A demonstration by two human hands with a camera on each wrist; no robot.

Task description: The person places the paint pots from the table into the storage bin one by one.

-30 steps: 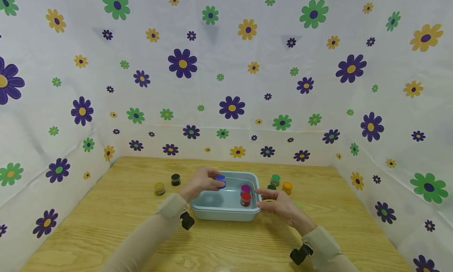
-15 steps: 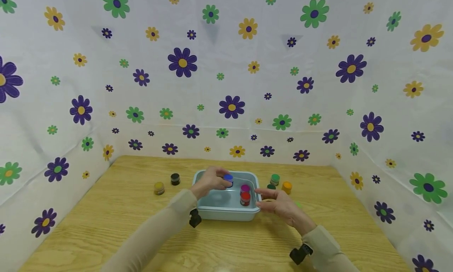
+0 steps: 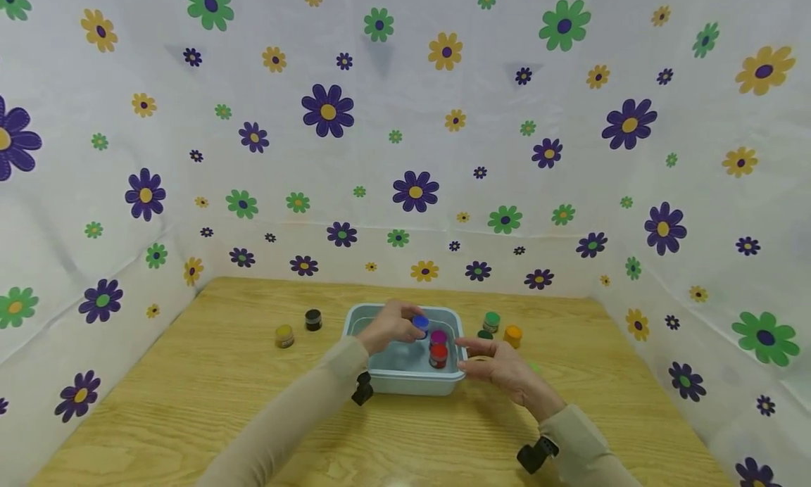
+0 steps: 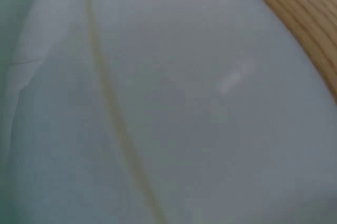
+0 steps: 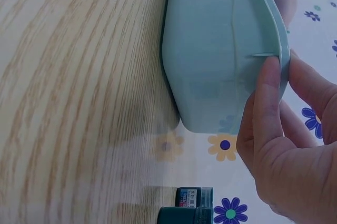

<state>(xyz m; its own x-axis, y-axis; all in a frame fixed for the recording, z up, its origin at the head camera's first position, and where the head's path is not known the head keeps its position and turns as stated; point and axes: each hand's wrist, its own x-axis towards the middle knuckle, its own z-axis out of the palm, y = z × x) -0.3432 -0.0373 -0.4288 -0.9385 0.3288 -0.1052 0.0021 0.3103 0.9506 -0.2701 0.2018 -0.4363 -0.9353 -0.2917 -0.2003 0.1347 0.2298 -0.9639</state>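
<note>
A pale blue plastic tub stands on the table. Over its inside, my left hand grips a small jar with a blue lid. Just right of that jar, a purple jar and a red jar sit in the tub. At the tub's right end my right hand pinches the rim. The right wrist view shows the right hand with thumb and fingers on opposite sides of the rim. Only the blurred tub wall fills most of the left wrist view; no hand shows there.
Left of the tub stand a yellow jar and a black jar. Behind my right hand are a green jar, a dark green jar and an orange jar. A flowered sheet hangs around the wooden table.
My left hand has carried the blue jar rightward across the tub, close to the purple jar. The right hand has kept its place at the rim.
</note>
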